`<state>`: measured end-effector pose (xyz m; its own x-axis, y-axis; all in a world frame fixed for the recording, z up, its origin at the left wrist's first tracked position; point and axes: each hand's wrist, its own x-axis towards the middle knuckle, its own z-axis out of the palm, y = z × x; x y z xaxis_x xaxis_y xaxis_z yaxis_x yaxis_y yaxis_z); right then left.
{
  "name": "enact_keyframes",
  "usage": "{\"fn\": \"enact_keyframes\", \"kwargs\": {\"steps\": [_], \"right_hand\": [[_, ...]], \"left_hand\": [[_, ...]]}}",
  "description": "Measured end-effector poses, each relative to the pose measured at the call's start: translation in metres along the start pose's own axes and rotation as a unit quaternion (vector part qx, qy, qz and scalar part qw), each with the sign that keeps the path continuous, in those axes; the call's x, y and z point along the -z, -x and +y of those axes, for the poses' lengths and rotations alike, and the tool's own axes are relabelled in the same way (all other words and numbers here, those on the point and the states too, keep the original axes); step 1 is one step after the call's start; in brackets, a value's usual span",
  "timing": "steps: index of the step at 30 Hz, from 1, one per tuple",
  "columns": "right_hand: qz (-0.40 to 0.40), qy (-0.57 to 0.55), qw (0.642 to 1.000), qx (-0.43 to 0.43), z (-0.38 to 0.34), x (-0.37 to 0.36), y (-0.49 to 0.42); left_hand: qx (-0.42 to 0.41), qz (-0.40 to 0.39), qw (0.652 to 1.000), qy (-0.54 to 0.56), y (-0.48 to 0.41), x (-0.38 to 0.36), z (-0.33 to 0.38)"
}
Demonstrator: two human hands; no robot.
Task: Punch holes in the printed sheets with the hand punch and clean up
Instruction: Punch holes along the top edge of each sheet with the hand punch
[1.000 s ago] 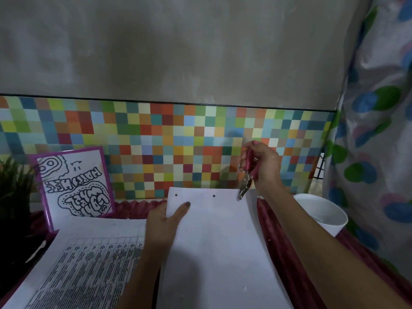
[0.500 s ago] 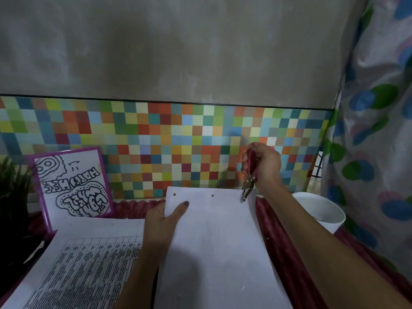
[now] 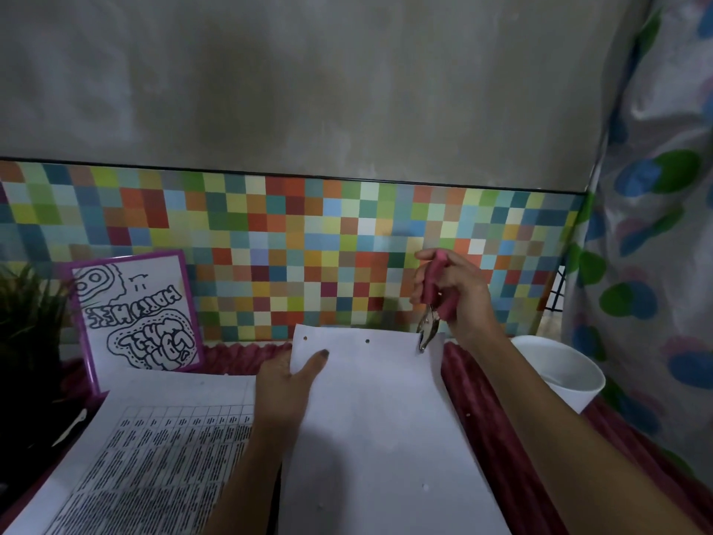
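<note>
A white sheet [image 3: 378, 418], blank side up, lies in front of me with two punched holes along its far edge. My left hand [image 3: 287, 384] pinches its left far corner, thumb on top. My right hand [image 3: 455, 299] grips the pink-handled hand punch [image 3: 432, 310]. The punch's metal jaws straddle the sheet's far right corner. A second printed sheet [image 3: 154, 449] with a table of text lies to the left, partly under my left forearm.
A white cup [image 3: 559, 376] stands at the right on the dark red ribbed cover [image 3: 494, 438]. A purple-framed drawing [image 3: 135, 310] leans on the tiled wall at left, beside a dark green plant [image 3: 27, 322]. Tiny paper dots lie on the sheet and cover.
The punch has shifted slightly right along the far edge to the sheet's right corner. The left hand has kept its hold.
</note>
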<state>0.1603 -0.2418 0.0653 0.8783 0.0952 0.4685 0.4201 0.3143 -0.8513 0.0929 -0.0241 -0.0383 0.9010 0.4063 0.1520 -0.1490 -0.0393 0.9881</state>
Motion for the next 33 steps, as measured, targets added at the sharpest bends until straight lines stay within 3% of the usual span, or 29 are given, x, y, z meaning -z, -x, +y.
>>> {"fn": "enact_keyframes", "kwargs": {"steps": [8,13,17,20,21,23,26,28,33], "right_hand": [[0.020,-0.046,0.996,0.069,0.002,0.006,0.018],[0.032,-0.056,0.996,0.063,0.000,0.003,0.020],[0.049,-0.083,0.994,0.048,-0.001,0.002,0.017],[0.044,-0.096,0.994,0.040,0.001,0.002,0.017],[0.044,-0.097,0.993,0.042,0.002,0.002,0.017],[0.044,-0.099,0.993,0.044,0.003,0.002,0.016],[0.045,-0.113,0.991,0.049,0.004,0.003,0.016],[0.052,-0.117,0.990,0.052,0.005,0.005,0.016],[0.075,-0.129,0.987,0.050,0.006,0.006,0.015]], "left_hand": [[0.004,0.016,0.999,-0.038,0.000,0.000,-0.001],[-0.012,-0.002,0.998,-0.063,0.001,0.001,-0.003],[-0.074,0.047,0.981,-0.172,0.007,-0.005,0.006],[-0.197,0.091,0.934,-0.285,0.015,-0.012,0.021],[-0.242,0.069,0.921,-0.297,0.020,-0.018,0.030],[-0.295,-0.045,0.900,-0.318,0.024,-0.032,0.044],[-0.301,-0.176,0.851,-0.392,0.018,-0.050,0.053],[-0.302,-0.194,0.840,-0.406,0.008,-0.057,0.052],[-0.304,-0.183,0.865,-0.354,0.001,-0.064,0.052]]}}
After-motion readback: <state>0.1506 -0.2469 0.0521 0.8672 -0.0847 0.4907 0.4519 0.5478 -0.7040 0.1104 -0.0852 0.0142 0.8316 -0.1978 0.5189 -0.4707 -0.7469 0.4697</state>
